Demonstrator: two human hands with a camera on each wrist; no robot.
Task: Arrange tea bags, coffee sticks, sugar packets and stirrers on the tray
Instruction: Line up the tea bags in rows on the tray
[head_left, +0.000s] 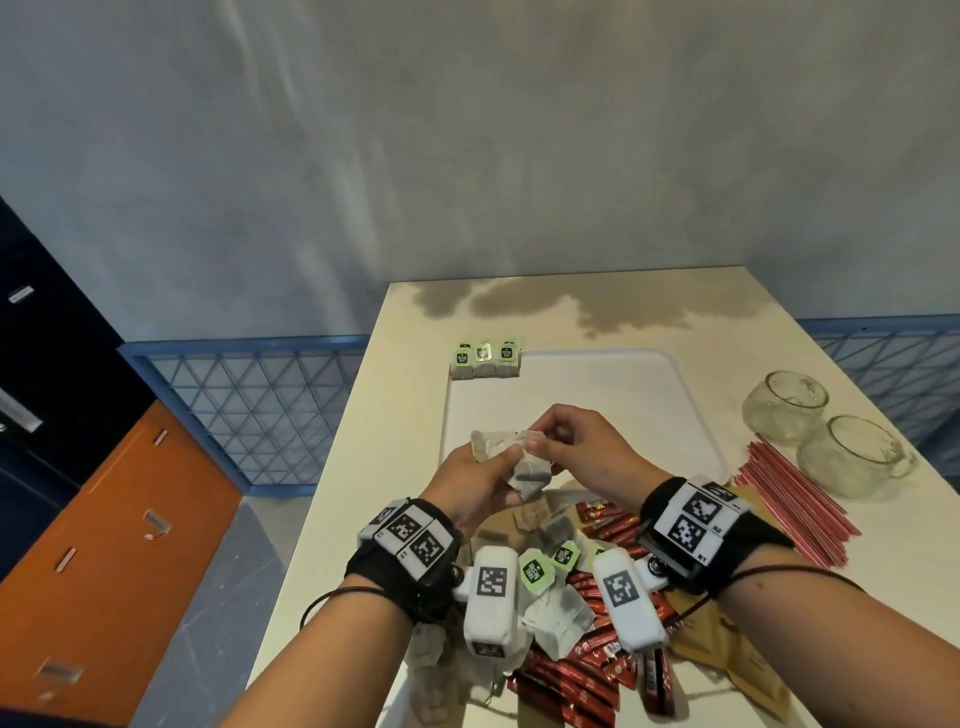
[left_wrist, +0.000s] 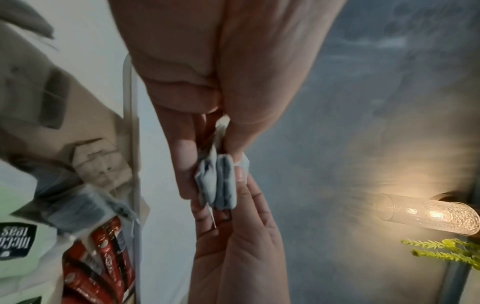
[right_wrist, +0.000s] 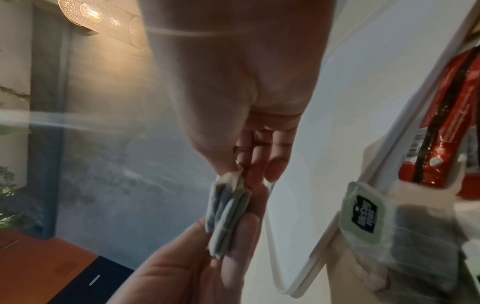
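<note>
A white tray (head_left: 613, 384) lies in the middle of the table. Three tea bags with green tags (head_left: 485, 358) stand in a row at its far left corner. Above the tray's near edge, my left hand (head_left: 506, 470) grips a small stack of tea bags (head_left: 524, 467). My right hand (head_left: 535, 441) pinches the top edge of one bag in that stack. The left wrist view shows the stack (left_wrist: 218, 181) edge-on between thumb and fingers. The right wrist view shows my right hand (right_wrist: 246, 172) pinching the stack (right_wrist: 228, 211) from above.
A mixed pile of tea bags (head_left: 556, 603), red coffee sticks (head_left: 587, 670) and brown sugar packets (head_left: 737, 660) covers the near table. Red stirrers (head_left: 795, 493) lie to the right of the tray. Two glass cups (head_left: 784, 405) (head_left: 852, 457) stand beyond them.
</note>
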